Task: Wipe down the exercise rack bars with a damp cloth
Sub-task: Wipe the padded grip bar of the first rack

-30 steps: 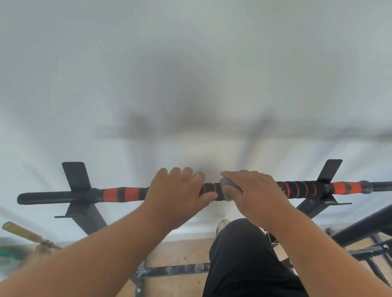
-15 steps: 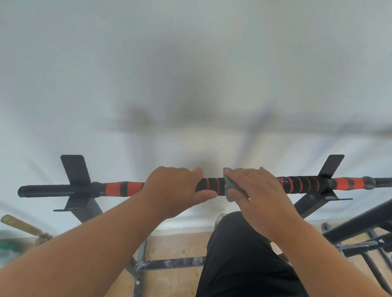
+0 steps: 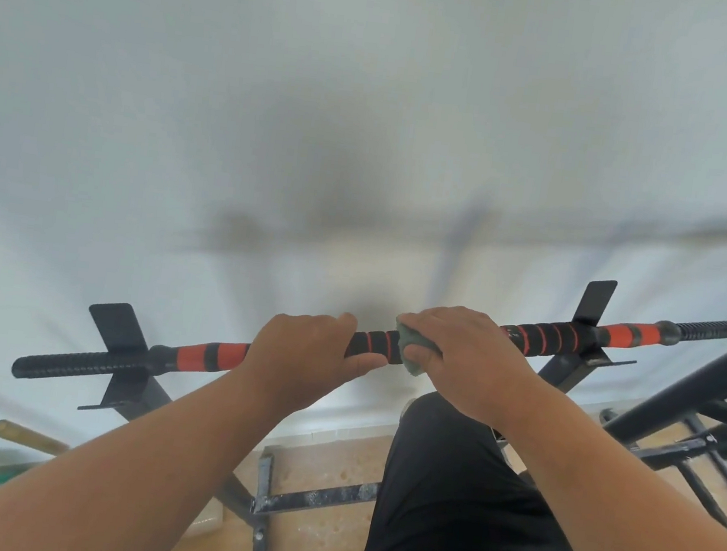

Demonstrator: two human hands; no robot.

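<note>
A black bar [image 3: 374, 344] with orange grip bands runs across the view, held on two black brackets of the rack. My left hand [image 3: 302, 359] grips the bar left of its middle, fingers curled over the top. A grey-green cloth [image 3: 409, 354] is wrapped on the bar just right of the middle, and my right hand [image 3: 470, 360] holds it around the bar. Most of the cloth is hidden under that hand. A short striped stretch of bar shows between my two hands.
A white wall fills the background close behind the bar. Black rack struts [image 3: 678, 401] slope down at the right, and a base frame [image 3: 313, 503] lies on the tan floor. My leg in black trousers [image 3: 464, 490] is below the bar. A wooden handle [image 3: 24, 436] lies lower left.
My right hand and the cloth have slid slightly right along the bar, widening the gap to my left hand. The view has shifted a little; my left hand keeps its grip.
</note>
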